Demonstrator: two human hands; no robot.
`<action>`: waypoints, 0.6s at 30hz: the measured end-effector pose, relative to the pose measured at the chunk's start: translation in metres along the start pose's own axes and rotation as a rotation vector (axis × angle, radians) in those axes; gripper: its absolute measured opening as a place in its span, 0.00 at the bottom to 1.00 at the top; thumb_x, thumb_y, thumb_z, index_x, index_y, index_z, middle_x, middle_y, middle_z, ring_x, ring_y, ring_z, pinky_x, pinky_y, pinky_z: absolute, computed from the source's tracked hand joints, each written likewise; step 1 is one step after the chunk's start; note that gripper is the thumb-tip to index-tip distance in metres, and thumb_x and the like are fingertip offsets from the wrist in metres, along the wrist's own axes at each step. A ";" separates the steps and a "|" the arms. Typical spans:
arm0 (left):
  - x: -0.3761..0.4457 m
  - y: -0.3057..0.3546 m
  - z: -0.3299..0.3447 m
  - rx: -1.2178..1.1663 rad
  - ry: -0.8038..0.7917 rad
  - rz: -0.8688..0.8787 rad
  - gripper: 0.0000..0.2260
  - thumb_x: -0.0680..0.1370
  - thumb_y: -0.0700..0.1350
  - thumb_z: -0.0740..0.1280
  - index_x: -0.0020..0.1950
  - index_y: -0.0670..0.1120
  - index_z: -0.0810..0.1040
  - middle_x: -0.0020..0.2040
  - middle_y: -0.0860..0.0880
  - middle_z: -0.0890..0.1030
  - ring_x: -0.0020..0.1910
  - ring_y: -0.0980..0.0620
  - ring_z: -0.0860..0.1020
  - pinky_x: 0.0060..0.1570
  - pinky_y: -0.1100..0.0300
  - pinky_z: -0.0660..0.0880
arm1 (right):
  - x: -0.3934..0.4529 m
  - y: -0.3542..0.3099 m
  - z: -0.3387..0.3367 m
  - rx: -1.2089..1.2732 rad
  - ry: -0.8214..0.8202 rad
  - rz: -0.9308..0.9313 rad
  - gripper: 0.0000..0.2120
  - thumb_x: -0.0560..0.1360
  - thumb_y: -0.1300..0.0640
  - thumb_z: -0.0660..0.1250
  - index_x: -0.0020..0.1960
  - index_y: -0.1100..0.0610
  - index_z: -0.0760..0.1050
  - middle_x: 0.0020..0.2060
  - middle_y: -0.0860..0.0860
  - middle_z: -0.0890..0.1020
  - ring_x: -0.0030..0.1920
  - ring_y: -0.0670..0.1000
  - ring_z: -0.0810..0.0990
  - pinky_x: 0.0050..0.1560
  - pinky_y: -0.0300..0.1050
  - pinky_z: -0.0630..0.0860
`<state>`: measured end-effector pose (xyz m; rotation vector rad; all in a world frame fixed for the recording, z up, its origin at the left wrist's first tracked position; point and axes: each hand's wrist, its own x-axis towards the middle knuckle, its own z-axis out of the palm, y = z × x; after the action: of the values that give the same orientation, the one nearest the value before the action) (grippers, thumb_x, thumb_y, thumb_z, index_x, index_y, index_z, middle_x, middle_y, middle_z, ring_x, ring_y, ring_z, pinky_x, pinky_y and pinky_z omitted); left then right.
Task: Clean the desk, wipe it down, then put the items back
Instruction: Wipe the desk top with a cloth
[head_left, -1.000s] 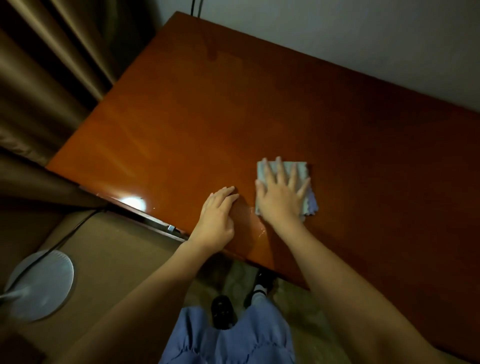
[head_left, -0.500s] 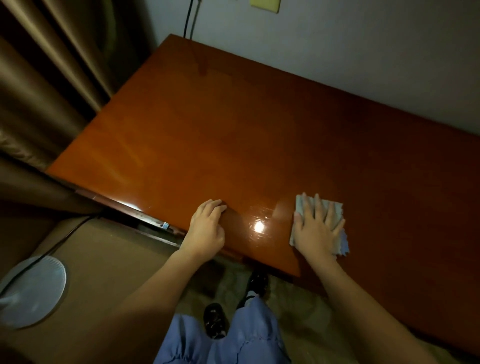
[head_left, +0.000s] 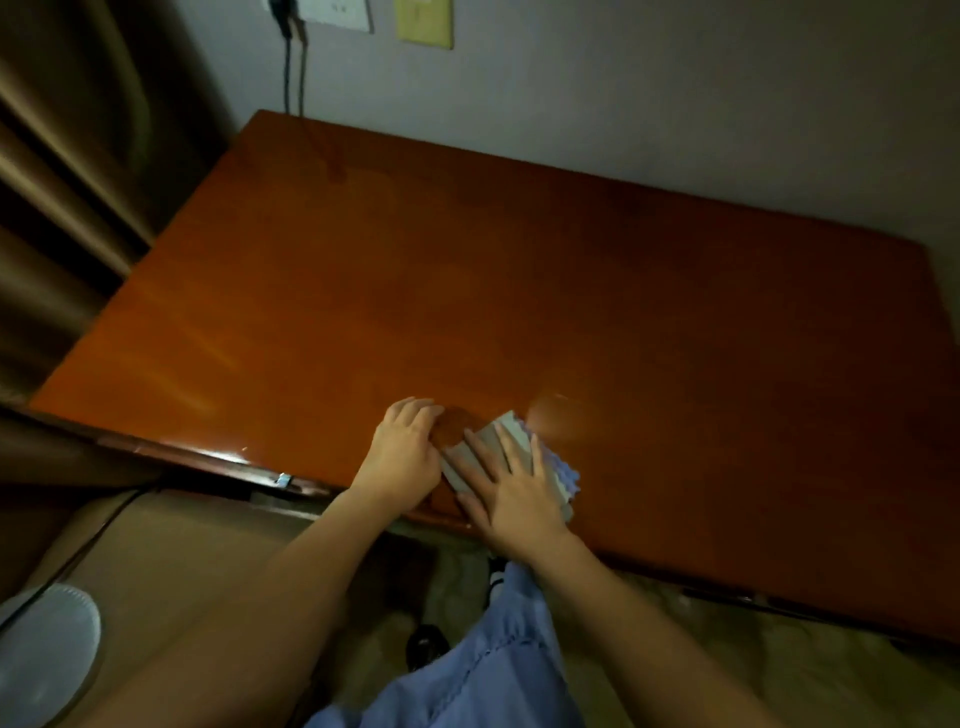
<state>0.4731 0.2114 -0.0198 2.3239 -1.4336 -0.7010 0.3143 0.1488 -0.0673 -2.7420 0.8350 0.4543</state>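
A glossy reddish-brown wooden desk (head_left: 467, 291) fills the view, its top bare. A folded grey-blue cloth (head_left: 558, 475) lies near the front edge. My right hand (head_left: 511, 486) presses flat on the cloth with straight, spread fingers, covering most of it. My left hand (head_left: 402, 449) rests on the desk just left of the cloth, fingers loosely bent, holding nothing.
A grey wall with sockets (head_left: 337, 13) and hanging cables (head_left: 291, 67) stands behind the desk. Brown curtains (head_left: 62, 171) hang at the left. A round white fan base (head_left: 44, 652) sits on the floor at lower left. My blue garment (head_left: 467, 670) and dark shoes show below.
My right hand slid the cloth right along the front edge, then back left until it lies beside my left hand. The view has tilted up, showing more wall.
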 end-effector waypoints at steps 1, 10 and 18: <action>0.006 0.009 0.003 0.000 -0.016 0.023 0.22 0.79 0.39 0.55 0.73 0.44 0.63 0.73 0.48 0.63 0.74 0.49 0.54 0.74 0.54 0.52 | -0.008 0.013 0.003 0.008 -0.003 0.038 0.24 0.81 0.42 0.39 0.73 0.43 0.59 0.69 0.48 0.71 0.69 0.59 0.69 0.67 0.66 0.55; 0.031 0.032 0.011 -0.022 -0.020 0.045 0.22 0.78 0.37 0.55 0.73 0.44 0.63 0.73 0.48 0.63 0.74 0.50 0.54 0.73 0.58 0.51 | 0.017 0.096 -0.023 0.173 0.143 0.535 0.27 0.79 0.41 0.36 0.77 0.44 0.40 0.77 0.48 0.42 0.76 0.56 0.38 0.71 0.64 0.36; 0.054 0.015 -0.010 0.016 -0.001 -0.022 0.22 0.78 0.38 0.55 0.73 0.44 0.64 0.73 0.47 0.64 0.73 0.48 0.56 0.73 0.56 0.53 | 0.064 0.025 -0.033 0.116 0.099 0.137 0.25 0.81 0.43 0.44 0.77 0.43 0.44 0.77 0.48 0.47 0.76 0.59 0.44 0.68 0.66 0.35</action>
<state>0.4882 0.1562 -0.0168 2.3550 -1.4214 -0.6997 0.3581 0.0863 -0.0631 -2.6294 1.0442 0.2868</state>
